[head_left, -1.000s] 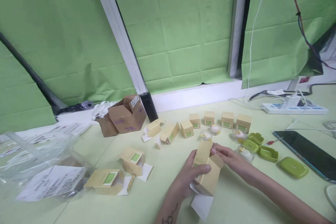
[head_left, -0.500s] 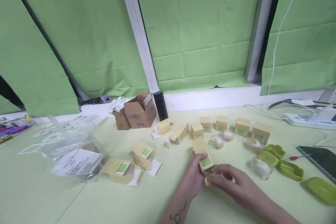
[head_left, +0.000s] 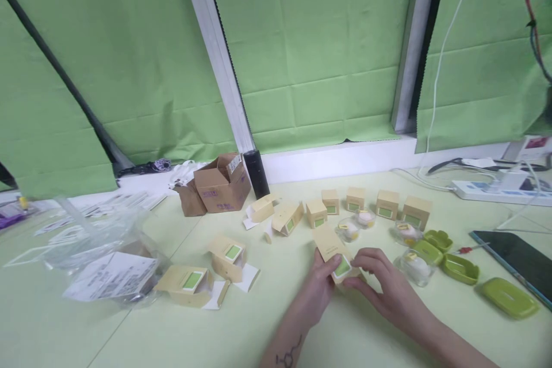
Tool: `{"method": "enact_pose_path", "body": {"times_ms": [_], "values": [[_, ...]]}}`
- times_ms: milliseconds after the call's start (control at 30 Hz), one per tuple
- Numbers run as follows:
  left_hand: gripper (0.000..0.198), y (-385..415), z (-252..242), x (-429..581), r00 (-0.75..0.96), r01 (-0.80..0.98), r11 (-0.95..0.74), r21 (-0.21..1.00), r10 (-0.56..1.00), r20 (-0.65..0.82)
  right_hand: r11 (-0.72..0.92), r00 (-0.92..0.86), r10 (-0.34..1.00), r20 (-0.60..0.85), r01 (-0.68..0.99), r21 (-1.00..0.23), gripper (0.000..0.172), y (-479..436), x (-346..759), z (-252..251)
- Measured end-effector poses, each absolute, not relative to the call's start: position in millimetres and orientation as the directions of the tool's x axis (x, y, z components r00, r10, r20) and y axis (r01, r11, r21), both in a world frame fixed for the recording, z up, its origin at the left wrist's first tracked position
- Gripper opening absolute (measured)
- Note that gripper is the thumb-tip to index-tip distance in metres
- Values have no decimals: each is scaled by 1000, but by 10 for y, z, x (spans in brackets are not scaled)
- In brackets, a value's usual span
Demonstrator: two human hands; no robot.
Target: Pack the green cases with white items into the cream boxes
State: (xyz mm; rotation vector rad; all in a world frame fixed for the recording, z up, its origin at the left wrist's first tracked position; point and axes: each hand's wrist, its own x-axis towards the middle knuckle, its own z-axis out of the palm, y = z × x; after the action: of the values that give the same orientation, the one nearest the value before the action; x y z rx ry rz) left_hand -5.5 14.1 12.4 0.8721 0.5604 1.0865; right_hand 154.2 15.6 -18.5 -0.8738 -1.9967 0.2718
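Observation:
My left hand (head_left: 317,290) is wrapped round a small tan cardboard box (head_left: 326,242) with a green window on its face. The box is tilted, its lower end toward me. At that end my right hand (head_left: 383,287) is closed, thumb and fingers pinching the box's edge. What lies inside the box is hidden. Beyond it stand several like boxes (head_left: 356,199). Clear rounded packs with pale contents (head_left: 415,268) lie to the right of my right hand. Several open boxes with white inner flaps (head_left: 184,284) lie to my left.
Green lidded containers (head_left: 460,269) and a dark tablet (head_left: 513,261) lie at the right, with a white power strip (head_left: 487,192) behind. A brown carton (head_left: 222,187) and a black cylinder (head_left: 256,175) stand at the back. A clear plastic bag (head_left: 110,241) lies at the left.
The lower end of the box, open with its flap out before, now appears closed. My right fingers have moved up against its edge. The view has shifted slightly right.

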Motion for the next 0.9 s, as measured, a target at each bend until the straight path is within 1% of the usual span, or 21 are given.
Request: {"method": "enact_pose_path", "body": {"times_ms": [67,167,200,233,300,333,400,433,500,533,600,633,733,900], "values": [[52,134,112,-57,374,-494,175,852,927,26,697,-323,705,631,481,-532,27,169,1555,-155],[51,130,99,-57,379,-467,161,869,925,32,676,-370,735,568,470,-568,26,167,1559,-63],[51,129,91,-54,383,-455,150,878,923,42,662,-374,749,547,458,-594,30,167,1560,-23],[51,128,78,-50,383,-437,120,891,921,63,637,-364,771,523,440,-633,36,171,1563,18],[51,125,30,-39,349,-364,-2,931,927,139,542,-311,839,447,391,-744,49,190,1579,91],[52,122,-6,-33,331,-305,-74,950,926,179,484,-283,871,401,358,-798,48,204,1591,118],[54,117,-93,-26,319,-173,-185,967,919,233,404,-250,907,338,297,-865,29,236,1620,139],[54,114,-138,-25,327,-108,-205,973,917,230,383,-249,914,320,275,-882,25,249,1633,135],[51,108,-207,-27,364,-13,-193,981,913,185,357,-248,922,298,242,-902,27,262,1652,106],[47,104,-227,-28,374,9,-180,984,913,164,338,-232,930,286,228,-913,26,262,1655,88],[44,101,-238,-26,385,12,-161,987,911,144,299,-191,946,263,196,-934,34,254,1649,63],[46,100,-232,-23,389,0,-155,988,910,143,294,-183,948,260,188,-937,37,249,1641,59],[55,107,-204,-11,411,-1,-142,990,902,130,266,-215,951,224,188,-946,35,245,1607,66],[55,113,-191,-20,432,45,-126,991,897,95,149,-199,973,120,134,-980,39,262,1563,61]]}}
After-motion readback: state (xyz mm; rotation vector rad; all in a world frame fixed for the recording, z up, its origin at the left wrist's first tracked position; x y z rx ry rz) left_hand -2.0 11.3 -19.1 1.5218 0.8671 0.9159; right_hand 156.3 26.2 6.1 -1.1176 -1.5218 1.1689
